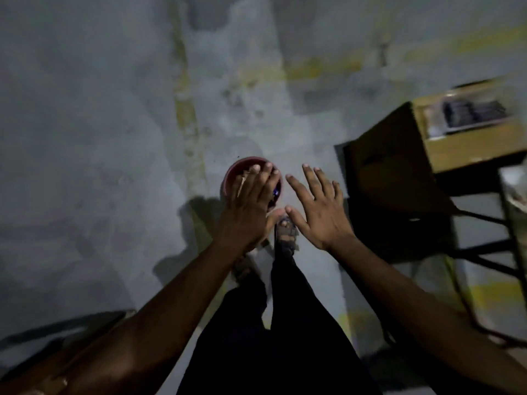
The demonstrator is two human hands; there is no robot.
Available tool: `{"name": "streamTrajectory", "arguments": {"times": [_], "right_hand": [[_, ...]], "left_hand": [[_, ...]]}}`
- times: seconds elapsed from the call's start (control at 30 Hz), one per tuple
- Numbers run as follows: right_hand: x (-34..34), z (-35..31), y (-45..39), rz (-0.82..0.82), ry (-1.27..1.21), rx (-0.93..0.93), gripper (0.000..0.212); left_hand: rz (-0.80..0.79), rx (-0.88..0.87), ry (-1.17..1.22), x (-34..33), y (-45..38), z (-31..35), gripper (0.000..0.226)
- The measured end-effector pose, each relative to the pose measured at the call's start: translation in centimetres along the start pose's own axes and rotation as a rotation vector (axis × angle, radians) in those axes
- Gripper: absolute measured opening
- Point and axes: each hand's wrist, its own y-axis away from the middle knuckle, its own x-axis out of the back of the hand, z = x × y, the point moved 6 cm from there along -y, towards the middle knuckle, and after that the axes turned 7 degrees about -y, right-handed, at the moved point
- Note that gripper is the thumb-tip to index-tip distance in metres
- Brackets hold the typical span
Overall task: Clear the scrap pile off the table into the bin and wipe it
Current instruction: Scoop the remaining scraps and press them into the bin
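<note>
Probably to drop scraps, the left hand (251, 201) and right hand (316, 206) hover flat and empty over the red bin (232, 172).

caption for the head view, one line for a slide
Both hands open, left hand over the red bin, right hand beside it.

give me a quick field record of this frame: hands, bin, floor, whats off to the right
left hand: open, fingers straight, above the bin, holding nothing
right hand: open, fingers spread, beside the bin's right, empty
round red bin: on the floor, bits of scrap visible inside
grey concrete floor: faded yellow lines
wooden table: right edge, dark tray on top
view: dim, blurred
</note>
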Motion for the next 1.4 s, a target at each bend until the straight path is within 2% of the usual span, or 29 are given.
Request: {"name": "streamTrajectory", "arguments": {"times": [0.17, 0.37, 0.5, 0.67, 0.83, 0.97, 1.1, 1.17, 1.23, 1.33, 1.4], "right_hand": [[5.6, 1.5, 11.5, 0.15, -0.035, -0.155, 0.068], [9.8, 7.3, 23.6, 0.364, -0.031, -0.368, 0.07], [11.6, 13.4, 33.0, 0.484, -0.094, -0.536, 0.069], [12.2, 21.9, 44.1, 0.578, -0.15, -0.712, 0.069], [11.8, 28.3, 51.8, 0.632, -0.247, -0.843, 0.072], [10.8, 32.6, 54.8, 0.695, -0.368, -0.943, 0.072], [7.6, 37.8, 57.1, 0.688, -0.632, -1.207, 0.08], [6.7, 39.8, 57.6, 0.666, -0.681, -1.299, 0.07], [6.4, 41.1, 57.2, 0.641, -0.692, -1.346, 0.052], [6.7, 42.9, 55.6, 0.688, -0.704, -1.37, 0.033], [7.3, 43.8, 54.6, 0.749, -0.715, -1.381, 0.032]], "left_hand": [[0.007, -0.257, 0.017, 6.1, 2.3, 10.5, 0.072], [-0.038, -0.552, 0.021, 8.8, 2.5, 24.0, 0.071], [-0.014, -0.718, -0.002, 8.4, 2.9, 35.5, 0.07], [-0.056, -0.871, 0.001, 6.0, 4.4, 49.7, 0.071], [-0.11, -1.021, 0.012, 3.2, 5.2, 60.5, 0.073], [-0.12, -1.113, 0.0, 1.1, 4.4, 65.7, 0.072], [-0.16, -1.196, -0.138, -2.9, 1.0, 68.5, 0.056], [-0.212, -1.285, -0.205, -5.1, -0.2, 69.1, 0.036], [-0.259, -1.357, -0.223, -6.6, -1.1, 69.5, 0.024], [-0.294, -1.436, -0.229, -8.5, -2.5, 70.8, 0.034], [-0.307, -1.472, -0.188, -9.0, -3.5, 72.1, 0.047]]}}
